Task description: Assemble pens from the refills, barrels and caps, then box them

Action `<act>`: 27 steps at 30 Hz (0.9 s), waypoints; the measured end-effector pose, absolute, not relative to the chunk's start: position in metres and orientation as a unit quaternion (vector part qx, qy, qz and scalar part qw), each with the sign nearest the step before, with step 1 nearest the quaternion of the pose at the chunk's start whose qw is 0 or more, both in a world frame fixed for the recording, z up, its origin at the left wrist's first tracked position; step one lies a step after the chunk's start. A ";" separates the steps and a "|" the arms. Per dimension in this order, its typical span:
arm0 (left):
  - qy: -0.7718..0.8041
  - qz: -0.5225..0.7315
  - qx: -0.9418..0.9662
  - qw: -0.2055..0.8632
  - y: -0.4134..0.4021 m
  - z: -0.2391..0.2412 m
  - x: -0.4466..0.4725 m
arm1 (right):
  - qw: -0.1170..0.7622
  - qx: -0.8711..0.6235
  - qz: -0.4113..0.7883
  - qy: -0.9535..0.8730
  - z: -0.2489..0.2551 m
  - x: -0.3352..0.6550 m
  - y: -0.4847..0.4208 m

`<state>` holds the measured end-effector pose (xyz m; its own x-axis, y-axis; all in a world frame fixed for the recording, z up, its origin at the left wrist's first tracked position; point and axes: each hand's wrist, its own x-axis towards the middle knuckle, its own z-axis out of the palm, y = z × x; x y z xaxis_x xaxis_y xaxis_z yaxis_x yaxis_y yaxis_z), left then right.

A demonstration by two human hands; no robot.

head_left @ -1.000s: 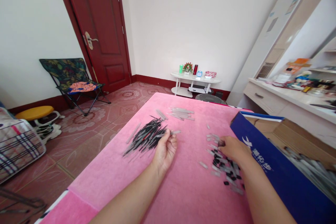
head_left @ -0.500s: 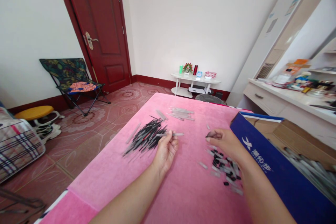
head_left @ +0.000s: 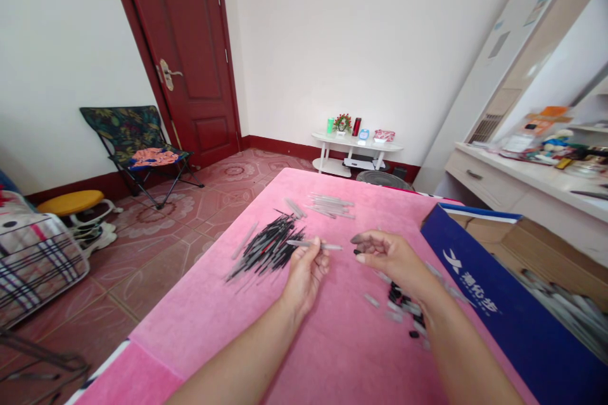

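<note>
A slim, greyish see-through pen barrel (head_left: 331,247) is pinched between the thumb and fingers of my left hand (head_left: 310,266), lying roughly level above the cloth. My right hand (head_left: 387,256) faces its right end, thumb and fingertips closed on a small black pen plug (head_left: 357,252); a short gap separates the two. Left of my left hand spreads a pile of dark pen refills (head_left: 268,243). Clear pen tubes (head_left: 331,205) lie farther back. Under and beside my right forearm are small black plugs (head_left: 395,293) and clear pen caps (head_left: 372,300), partly hidden.
A pink cloth (head_left: 228,342) covers the table. At the right stands an open blue box (head_left: 468,278) with many grey pens (head_left: 563,297) inside. Beyond are a white dresser (head_left: 503,180), a low white stand (head_left: 327,137), a folding chair (head_left: 137,152) and a yellow stool (head_left: 71,202).
My right hand has moved left from above the small parts toward the barrel, bringing the black plug along. My left hand keeps its hold on the barrel; the view has shifted slightly.
</note>
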<state>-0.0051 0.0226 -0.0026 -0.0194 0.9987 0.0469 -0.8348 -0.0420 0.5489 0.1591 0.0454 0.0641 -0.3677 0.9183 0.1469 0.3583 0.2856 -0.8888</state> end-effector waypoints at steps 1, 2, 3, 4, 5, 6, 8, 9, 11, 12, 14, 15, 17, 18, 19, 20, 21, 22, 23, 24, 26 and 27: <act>0.188 0.689 0.218 0.665 0.022 -0.002 -0.005 | 0.349 -0.438 0.400 -0.725 0.063 0.158 0.045; 0.188 0.689 0.218 0.665 0.022 -0.002 -0.005 | 0.350 -0.437 0.400 -0.726 0.063 0.156 0.045; 0.188 0.689 0.218 0.665 0.022 -0.002 -0.005 | 0.353 -0.436 0.401 -0.724 0.062 0.156 0.045; 0.189 0.690 0.217 0.665 0.022 -0.002 -0.005 | 0.356 -0.437 0.405 -0.720 0.061 0.155 0.045; 0.191 0.690 0.216 0.664 0.022 -0.002 -0.005 | 0.360 -0.438 0.411 -0.714 0.060 0.154 0.046; 0.193 0.690 0.215 0.664 0.022 -0.002 -0.005 | 0.365 -0.439 0.421 -0.705 0.060 0.154 0.046; 0.197 0.689 0.211 0.665 0.022 -0.002 -0.005 | 0.372 -0.442 0.450 -0.681 0.058 0.153 0.046; 0.199 0.689 0.208 0.665 0.022 -0.001 -0.005 | 0.376 -0.443 0.467 -0.667 0.058 0.152 0.046; 0.206 0.689 0.204 0.664 0.022 -0.001 -0.006 | 0.380 -0.447 0.489 -0.646 0.056 0.151 0.046; 0.209 0.689 0.203 0.663 0.022 -0.001 -0.006 | 0.383 -0.447 0.490 -0.643 0.055 0.150 0.046; 0.211 0.689 0.204 0.663 0.022 -0.001 -0.006 | 0.396 -0.445 0.468 -0.652 0.053 0.149 0.047; 0.210 0.689 0.204 0.663 0.022 -0.001 -0.007 | 0.403 -0.445 0.453 -0.659 0.052 0.148 0.047; 0.205 0.689 0.205 0.665 0.023 -0.002 -0.007 | 0.412 -0.444 0.433 -0.667 0.050 0.146 0.047; 0.202 0.689 0.205 0.665 0.023 -0.002 -0.007 | 0.413 -0.444 0.432 -0.668 0.050 0.146 0.048; 0.200 0.689 0.205 0.665 0.023 -0.003 -0.007 | 0.413 -0.442 0.434 -0.668 0.049 0.145 0.048; 0.199 0.690 0.206 0.665 0.023 -0.003 -0.007 | 0.412 -0.439 0.438 -0.668 0.049 0.145 0.048; 0.199 0.691 0.205 0.664 0.023 -0.003 -0.007 | 0.410 -0.436 0.441 -0.669 0.048 0.144 0.047; 0.199 0.692 0.205 0.663 0.023 -0.003 -0.007 | 0.409 -0.435 0.441 -0.670 0.048 0.144 0.047; 0.200 0.692 0.204 0.663 0.023 -0.003 -0.007 | 0.408 -0.435 0.439 -0.672 0.048 0.143 0.047; 0.202 0.692 0.204 0.662 0.023 -0.003 -0.008 | 0.406 -0.435 0.436 -0.676 0.048 0.143 0.047; 0.209 0.691 0.203 0.662 0.023 -0.003 -0.007 | 0.400 -0.437 0.427 -0.683 0.047 0.142 0.047; 0.214 0.691 0.202 0.660 0.022 -0.002 -0.007 | 0.397 -0.439 0.423 -0.686 0.047 0.142 0.048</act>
